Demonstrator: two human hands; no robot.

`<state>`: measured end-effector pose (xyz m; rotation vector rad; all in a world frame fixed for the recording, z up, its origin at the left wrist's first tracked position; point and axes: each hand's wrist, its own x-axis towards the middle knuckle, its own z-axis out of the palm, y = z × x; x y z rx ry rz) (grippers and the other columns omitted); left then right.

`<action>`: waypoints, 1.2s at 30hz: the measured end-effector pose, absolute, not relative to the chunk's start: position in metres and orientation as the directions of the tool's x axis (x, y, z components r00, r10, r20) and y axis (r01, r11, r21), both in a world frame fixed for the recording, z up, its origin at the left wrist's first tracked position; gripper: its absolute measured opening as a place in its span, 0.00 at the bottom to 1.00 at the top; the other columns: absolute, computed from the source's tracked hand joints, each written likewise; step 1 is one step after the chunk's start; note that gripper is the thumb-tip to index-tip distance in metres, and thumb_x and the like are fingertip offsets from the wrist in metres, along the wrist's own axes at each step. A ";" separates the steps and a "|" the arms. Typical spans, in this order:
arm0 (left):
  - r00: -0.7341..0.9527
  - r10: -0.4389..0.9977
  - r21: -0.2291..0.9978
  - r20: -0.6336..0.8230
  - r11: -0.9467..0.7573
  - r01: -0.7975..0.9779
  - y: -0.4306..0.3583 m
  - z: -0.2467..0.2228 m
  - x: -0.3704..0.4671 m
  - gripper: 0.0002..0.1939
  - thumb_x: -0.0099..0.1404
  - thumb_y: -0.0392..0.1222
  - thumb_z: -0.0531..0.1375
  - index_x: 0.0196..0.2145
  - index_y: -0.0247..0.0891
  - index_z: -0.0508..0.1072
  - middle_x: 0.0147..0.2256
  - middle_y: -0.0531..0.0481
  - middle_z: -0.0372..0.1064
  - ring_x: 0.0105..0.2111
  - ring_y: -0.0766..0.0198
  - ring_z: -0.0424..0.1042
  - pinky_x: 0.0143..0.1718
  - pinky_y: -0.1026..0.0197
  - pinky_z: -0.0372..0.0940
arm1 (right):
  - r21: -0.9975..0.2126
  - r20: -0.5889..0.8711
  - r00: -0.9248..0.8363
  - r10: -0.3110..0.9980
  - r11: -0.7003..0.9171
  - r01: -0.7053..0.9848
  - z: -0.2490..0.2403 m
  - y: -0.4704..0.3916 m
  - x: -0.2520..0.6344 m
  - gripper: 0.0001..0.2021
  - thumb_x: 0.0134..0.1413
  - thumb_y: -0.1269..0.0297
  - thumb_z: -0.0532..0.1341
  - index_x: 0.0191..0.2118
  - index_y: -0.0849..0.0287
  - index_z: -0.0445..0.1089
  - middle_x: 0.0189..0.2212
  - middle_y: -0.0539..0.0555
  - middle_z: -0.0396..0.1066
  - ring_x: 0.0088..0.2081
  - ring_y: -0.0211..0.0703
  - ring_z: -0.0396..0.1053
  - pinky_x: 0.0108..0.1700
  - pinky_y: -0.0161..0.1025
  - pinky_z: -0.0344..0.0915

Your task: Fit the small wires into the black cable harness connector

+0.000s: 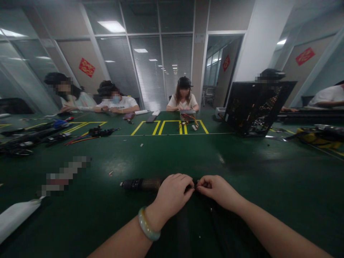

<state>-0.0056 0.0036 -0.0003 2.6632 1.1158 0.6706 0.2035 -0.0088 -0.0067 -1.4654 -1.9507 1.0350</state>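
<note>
Resting the left hand over the cylindrical power tool on the green desk steadies fingertip work — right hand seemingly pinched closed, left grip and any held part unclear.

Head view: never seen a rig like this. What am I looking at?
No machine here: one camera, worn on a person's head, looks forward and down at their bare hands. The left hand, with a bangle, partly covers a dark tool lying on the green table. The right hand is beside it, fingers pinched; whatever is at the fingertips is too small to identify. Farther off are wires and a black computer case; across the table sits another person.
</note>
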 end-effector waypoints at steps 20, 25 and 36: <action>0.620 0.711 0.311 0.331 -0.703 0.640 0.002 0.002 -0.005 0.06 0.62 0.37 0.61 0.38 0.41 0.68 0.40 0.51 0.71 0.42 0.57 0.69 0.46 0.52 0.63 | -0.788 -0.035 -0.274 0.961 0.142 0.599 -0.005 -0.011 0.201 0.07 0.56 0.61 0.61 0.35 0.58 0.75 0.29 0.49 0.75 0.30 0.40 0.71 0.30 0.32 0.60; 0.589 0.732 0.321 0.342 -0.681 0.658 0.002 0.001 -0.005 0.06 0.63 0.39 0.61 0.39 0.41 0.68 0.39 0.51 0.70 0.40 0.57 0.70 0.44 0.53 0.64 | -0.794 -0.047 -0.269 0.962 0.127 0.594 0.000 -0.012 0.199 0.07 0.56 0.62 0.61 0.35 0.58 0.75 0.29 0.49 0.75 0.30 0.40 0.71 0.30 0.31 0.60; 0.620 0.706 0.305 0.342 -0.708 0.638 0.002 0.001 -0.005 0.08 0.62 0.37 0.60 0.40 0.41 0.68 0.42 0.51 0.70 0.43 0.57 0.70 0.46 0.53 0.63 | -0.790 -0.051 -0.270 0.962 0.127 0.600 -0.006 -0.011 0.201 0.08 0.56 0.61 0.61 0.35 0.58 0.75 0.28 0.49 0.75 0.29 0.39 0.70 0.29 0.31 0.60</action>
